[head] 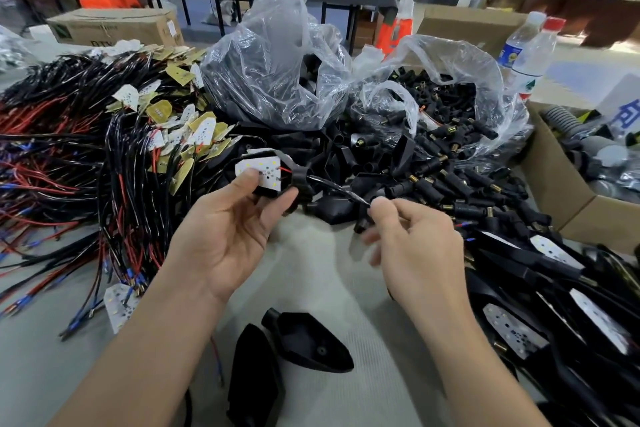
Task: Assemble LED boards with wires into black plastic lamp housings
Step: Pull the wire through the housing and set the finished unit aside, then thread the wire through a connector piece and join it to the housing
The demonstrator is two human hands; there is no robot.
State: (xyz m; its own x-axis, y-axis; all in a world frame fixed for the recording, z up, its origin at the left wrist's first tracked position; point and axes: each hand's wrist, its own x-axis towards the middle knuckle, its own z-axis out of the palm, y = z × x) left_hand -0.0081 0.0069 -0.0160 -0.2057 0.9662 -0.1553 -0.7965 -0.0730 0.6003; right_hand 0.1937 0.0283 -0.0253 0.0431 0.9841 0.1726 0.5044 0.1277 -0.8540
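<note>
My left hand point(228, 229) grips a black lamp housing point(298, 184) with a white LED board point(263, 172) seated in it, thumb on the board's lower edge. A black wire point(332, 185) runs out of the housing's stem to my right hand point(412, 239), which pinches the wire's end between thumb and forefinger. Two empty black housings point(304, 340) lie on the grey table near its front edge, between my forearms.
A heap of wired LED boards point(138, 121) lies at the left. Two clear bags point(277, 55) of black parts stand behind. Finished lamps point(554, 305) pile up at the right, beside a cardboard box point(568, 198) and water bottles point(530, 48).
</note>
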